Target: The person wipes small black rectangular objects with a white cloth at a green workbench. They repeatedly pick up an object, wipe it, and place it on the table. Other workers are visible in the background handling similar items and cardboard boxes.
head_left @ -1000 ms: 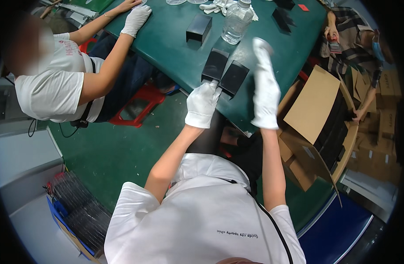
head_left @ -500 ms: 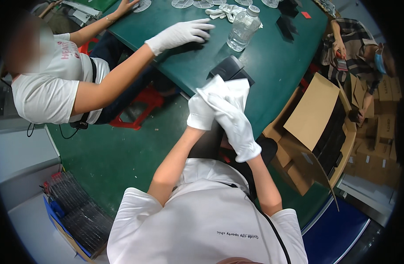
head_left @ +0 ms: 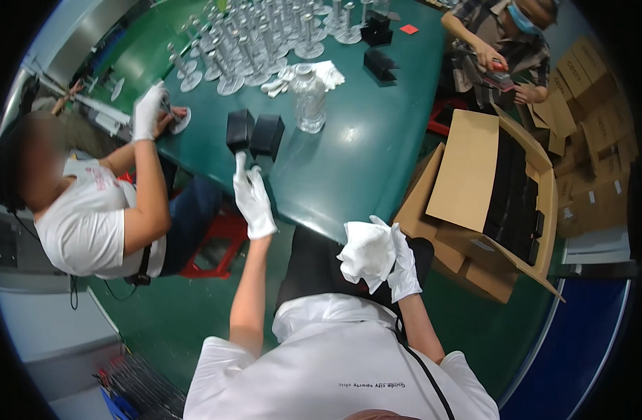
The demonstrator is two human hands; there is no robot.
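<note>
My right hand [head_left: 405, 269], in a white glove, grips a crumpled white cloth [head_left: 366, 253] off the table's near edge. Reaching forward over the table edge is my left hand [head_left: 253, 204], gloved too, its fingers stretched out and holding nothing. Its fingertips come up to the near side of two small black boxes, the left one [head_left: 240, 130] and the right one [head_left: 267, 136]; whether they touch I cannot tell. Just right of the boxes stands a clear bottle [head_left: 307, 105].
Several clear stands with round bases [head_left: 230, 85] fill the table's far side, near white gloves [head_left: 328, 73] and black pieces [head_left: 380, 64]. A co-worker [head_left: 104, 217] sits at left, handling a stand. Another person [head_left: 499, 42] works at right behind an open carton [head_left: 464, 171].
My hands, together on the cloth before, are now apart. The left has moved forward to the black boxes; the right keeps the cloth. The view has shifted, and the left co-worker's gloved hand is at a stand.
</note>
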